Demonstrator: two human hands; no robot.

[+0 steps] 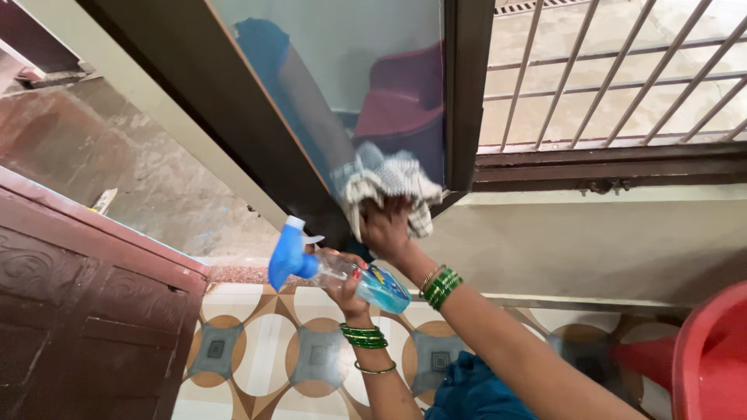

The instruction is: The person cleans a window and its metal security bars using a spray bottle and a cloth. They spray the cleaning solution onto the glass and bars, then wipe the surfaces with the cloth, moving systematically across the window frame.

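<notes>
Right hand (387, 225) closed tight on a checked cloth (387, 185), pressing it flat against the lower right corner of the window pane (342, 70), hard by the dark brown frame (465, 85). Green bangles (441, 287) at that wrist. Just below and to the left, left hand (348, 289) wrapped round a clear spray bottle (342, 270) of blue liquid, fingers curled about its body. Long axis near level, tilted a little; blue trigger head (289, 254) pointing left and slightly up, base toward the right forearm. More green bangles (363, 336) on the left wrist. Beyond the frame, a barred grille (615, 70). Underneath, patterned floor tiles (264, 358); carved wooden door (85, 311) at left, red plastic tub (712, 358) at the right edge.
</notes>
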